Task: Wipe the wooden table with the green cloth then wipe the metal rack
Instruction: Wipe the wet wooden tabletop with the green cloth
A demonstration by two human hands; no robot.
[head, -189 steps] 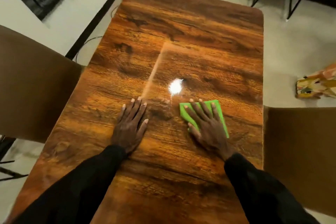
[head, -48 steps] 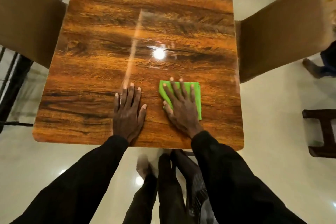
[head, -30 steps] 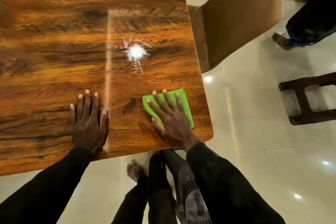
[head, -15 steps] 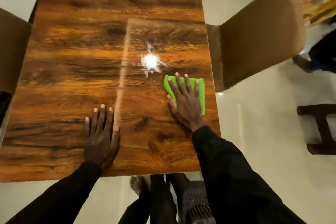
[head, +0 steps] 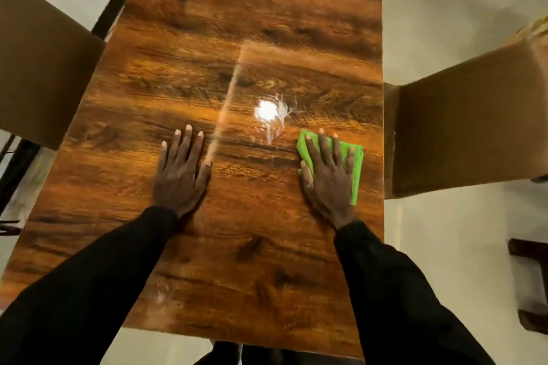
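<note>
under my right hand: green cloth, folded flat, pinned to the wooden table by a spread palm, fingers apart and laid straight, nothing gripped. cloth edges show past my fingertips and along my little-finger side, close to the table's right edge. method, as i judge it: keep the whole palm down, even pressure, long overlapping passes, and don't let the cloth slip off that near edge. cloth: bright, thin, matte, corners square. left of it: smeared streaks around a lamp glare. farther left: my left hand, flat on bare wood, fingers close together, bracing. beyond my right side: brown chair back. metal rack: not in view.
</note>
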